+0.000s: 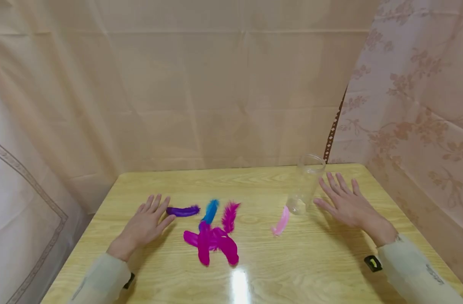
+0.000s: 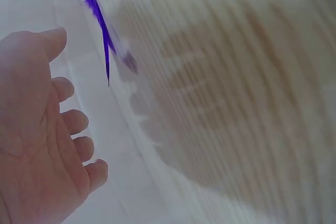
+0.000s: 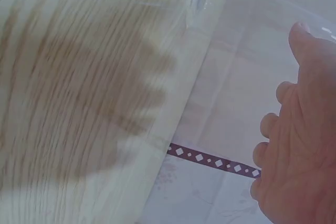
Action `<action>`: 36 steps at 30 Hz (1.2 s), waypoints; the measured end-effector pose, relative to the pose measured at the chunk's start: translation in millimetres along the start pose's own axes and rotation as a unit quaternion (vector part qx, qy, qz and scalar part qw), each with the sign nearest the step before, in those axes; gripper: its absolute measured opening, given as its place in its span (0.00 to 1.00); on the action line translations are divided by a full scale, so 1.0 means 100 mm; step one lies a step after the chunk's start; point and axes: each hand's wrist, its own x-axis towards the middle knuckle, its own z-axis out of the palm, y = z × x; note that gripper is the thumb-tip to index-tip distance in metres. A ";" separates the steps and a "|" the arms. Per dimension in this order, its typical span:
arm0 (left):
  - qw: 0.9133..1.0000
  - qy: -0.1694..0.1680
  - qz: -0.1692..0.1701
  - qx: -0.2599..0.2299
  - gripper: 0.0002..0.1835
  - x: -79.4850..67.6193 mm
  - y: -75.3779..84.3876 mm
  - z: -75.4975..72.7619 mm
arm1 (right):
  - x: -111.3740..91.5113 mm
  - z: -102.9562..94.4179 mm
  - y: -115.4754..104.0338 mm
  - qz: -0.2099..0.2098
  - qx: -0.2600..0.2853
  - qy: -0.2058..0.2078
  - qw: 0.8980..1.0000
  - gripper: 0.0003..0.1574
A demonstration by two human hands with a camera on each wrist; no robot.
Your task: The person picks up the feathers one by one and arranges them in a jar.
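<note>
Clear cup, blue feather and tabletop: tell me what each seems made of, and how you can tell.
Clear cup: smooth, shiny plastic or glass, I can't tell which; the table shows through.
Blue feather: probably dyed plumage, soft finish; its edges look fluffy.
Tabletop: wood or wood-look laminate, glossy; grain lines and a bright reflection show.

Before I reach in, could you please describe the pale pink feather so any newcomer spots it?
On the yellowish table, find the tall clear cup beside the right hand. The pale pink feather lies left of the cup's base, apart from the other feathers and paler than any.
</note>
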 end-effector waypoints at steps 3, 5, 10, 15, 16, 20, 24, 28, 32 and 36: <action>1.000 0.001 0.008 -0.002 0.39 0.06 0.01 0.01 | 0.02 -0.01 -0.02 -0.004 0.006 -0.003 1.000 0.51; 1.000 -0.002 0.013 -0.006 0.38 0.11 0.03 0.00 | 0.02 -0.01 -0.02 0.002 0.017 -0.007 1.000 0.52; 0.999 -0.011 0.018 -0.032 0.38 0.26 0.09 -0.09 | 0.02 -0.01 -0.04 0.022 0.081 0.008 0.996 0.61; 0.999 -0.023 0.013 -0.046 0.38 0.32 0.08 -0.13 | 0.08 -0.01 -0.08 0.009 0.219 0.017 0.975 0.76; 0.999 -0.023 0.012 -0.048 0.38 0.33 0.07 -0.12 | 0.10 -0.01 -0.08 0.003 0.253 0.017 0.967 0.77; 0.998 -0.015 0.013 -0.058 0.37 0.36 0.03 -0.04 | 0.16 -0.01 -0.08 -0.020 0.354 0.015 0.935 0.78; 0.998 -0.014 0.009 -0.063 0.36 0.35 0.01 0.04 | 0.19 -0.04 -0.08 -0.029 0.408 0.027 0.912 0.75; 0.998 -0.027 0.008 -0.055 0.33 0.31 -0.02 0.06 | 0.22 -0.05 -0.10 -0.032 0.428 0.057 0.901 0.73; 0.999 -0.029 0.022 -0.041 0.29 0.28 -0.05 0.02 | 0.27 -0.06 -0.14 -0.033 0.441 0.087 0.893 0.75; 0.999 -0.016 0.036 -0.035 0.28 0.28 -0.06 -0.03 | 0.31 -0.07 -0.17 -0.033 0.456 0.093 0.885 0.74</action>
